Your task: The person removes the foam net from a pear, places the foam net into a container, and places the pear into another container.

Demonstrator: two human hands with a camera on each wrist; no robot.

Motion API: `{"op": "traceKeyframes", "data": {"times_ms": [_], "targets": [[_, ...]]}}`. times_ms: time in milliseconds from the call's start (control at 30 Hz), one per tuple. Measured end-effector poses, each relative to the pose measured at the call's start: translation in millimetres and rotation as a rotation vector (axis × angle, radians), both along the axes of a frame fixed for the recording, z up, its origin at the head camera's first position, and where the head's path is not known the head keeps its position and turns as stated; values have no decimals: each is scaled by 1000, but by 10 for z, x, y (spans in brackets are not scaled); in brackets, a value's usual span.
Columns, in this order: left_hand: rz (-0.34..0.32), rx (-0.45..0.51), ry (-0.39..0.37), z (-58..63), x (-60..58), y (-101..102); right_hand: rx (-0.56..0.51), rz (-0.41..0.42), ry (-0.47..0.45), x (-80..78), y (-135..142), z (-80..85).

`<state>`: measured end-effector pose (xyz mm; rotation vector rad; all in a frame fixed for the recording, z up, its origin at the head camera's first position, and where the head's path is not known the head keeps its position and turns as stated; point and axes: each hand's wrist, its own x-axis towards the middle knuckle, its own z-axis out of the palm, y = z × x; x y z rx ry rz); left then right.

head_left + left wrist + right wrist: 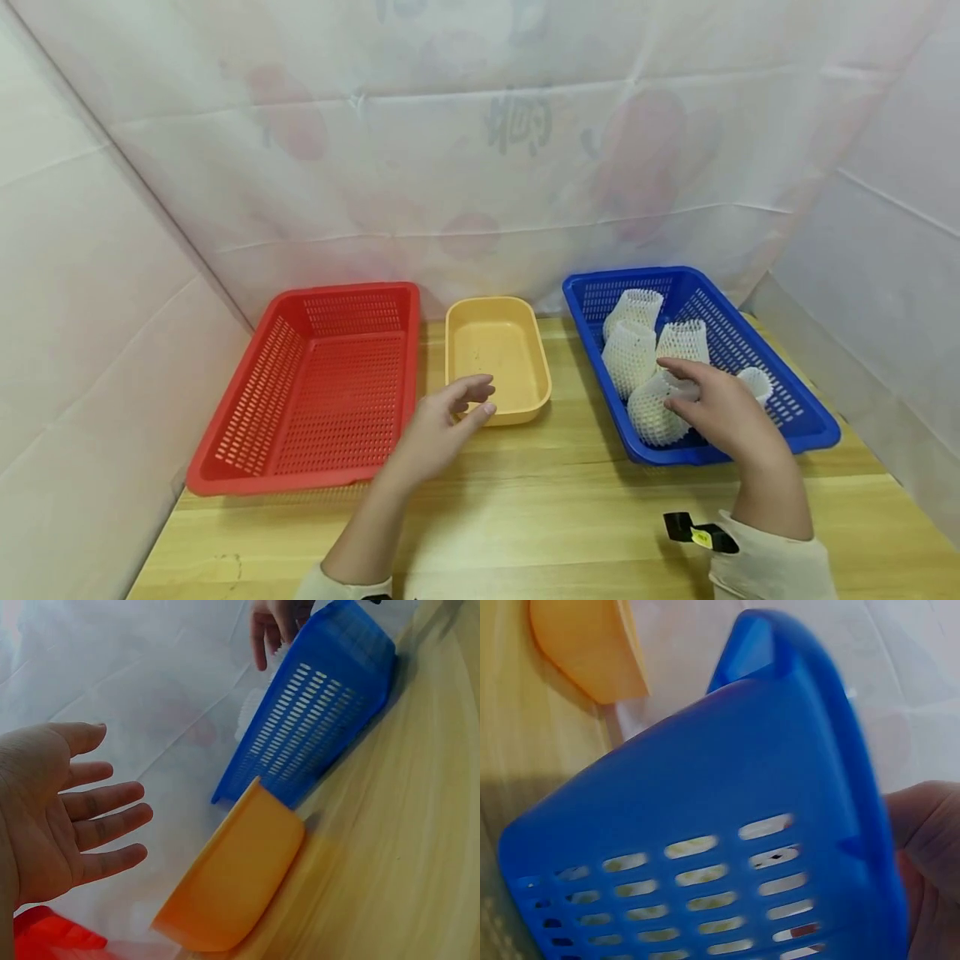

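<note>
My right hand (723, 408) hovers over the front of the blue basket (813, 433), thumb and fingers apart and nothing held. Just beside its fingertips is a round thing in a white foam net (652, 417). Several more pale things in foam nets (628, 358) lie in the same basket; what is inside the nets is hard to make out. The basket wall hides part of this hand in the right wrist view. My left hand (438, 429) is held in the air by the near left corner of the yellow tray (498, 350), its fingers spread in the left wrist view.
At the left stands a red basket (337, 408) with slotted walls, and the yellow tray sits between the two baskets. All stand on a wooden table (555, 517). White sheeting (465, 183) hangs behind and at both sides. A black strap (701, 533) hangs by my right sleeve.
</note>
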<state>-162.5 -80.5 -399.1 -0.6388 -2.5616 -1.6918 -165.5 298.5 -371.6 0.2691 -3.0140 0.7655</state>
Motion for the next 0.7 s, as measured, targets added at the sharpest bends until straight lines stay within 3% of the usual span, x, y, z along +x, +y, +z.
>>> {"op": "traceKeyframes", "data": {"times_ms": [100,300,500,700], "targets": [[-33,13,-29,-46,3,50,-7,-12,24,-35,4,-62],[-131,105,-169,-188,3,197,-14,-44,78,-79,-8,-128],[-183,127,-217,-308,35,373,-6,-56,143,-58,-37,-118],[-248,208,-340,-436,68,560,-49,-64,340,58,-141,30]]}}
